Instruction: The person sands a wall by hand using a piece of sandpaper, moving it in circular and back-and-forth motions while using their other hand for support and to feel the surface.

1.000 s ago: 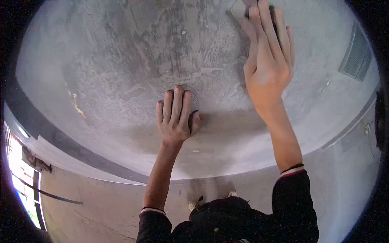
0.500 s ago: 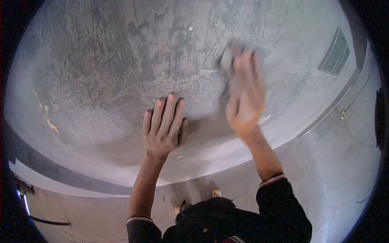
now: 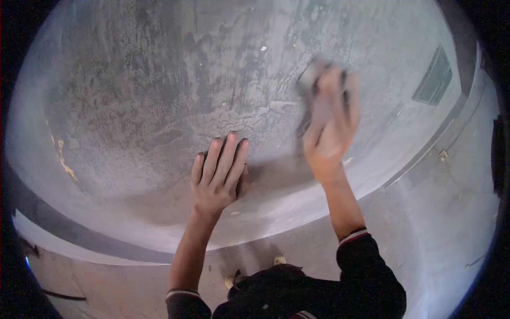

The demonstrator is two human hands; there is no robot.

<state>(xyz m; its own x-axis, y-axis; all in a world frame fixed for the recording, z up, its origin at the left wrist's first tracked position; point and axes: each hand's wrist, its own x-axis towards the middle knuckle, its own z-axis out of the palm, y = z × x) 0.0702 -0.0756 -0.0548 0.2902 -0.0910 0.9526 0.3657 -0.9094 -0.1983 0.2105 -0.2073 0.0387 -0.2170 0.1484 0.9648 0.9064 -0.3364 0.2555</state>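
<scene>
A worn grey wall (image 3: 159, 106) with blotchy, scraped patches fills most of the view. My left hand (image 3: 218, 178) lies flat against its lower part, fingers stretched upward and thumb out to the side, holding nothing. Farther right and higher up, my right hand (image 3: 332, 119) is closed over a small flat grey pad (image 3: 309, 78) held at the wall. Motion smears the fingers and the pad, so its exact kind cannot be made out. A dark shadow falls on the wall beside and below this hand.
A grey rectangular vent or panel (image 3: 433, 77) is set in the wall at the right. Yellowish damage (image 3: 65, 159) marks the wall's left side. Concrete floor (image 3: 382, 228) runs along the wall's foot, with a small fitting and wire (image 3: 443, 154) at the right.
My right hand has shifted slightly right with the pad, its fingers now spread differently. The left hand stays on nearly the same spot of the wall. The view has tilted a little.
</scene>
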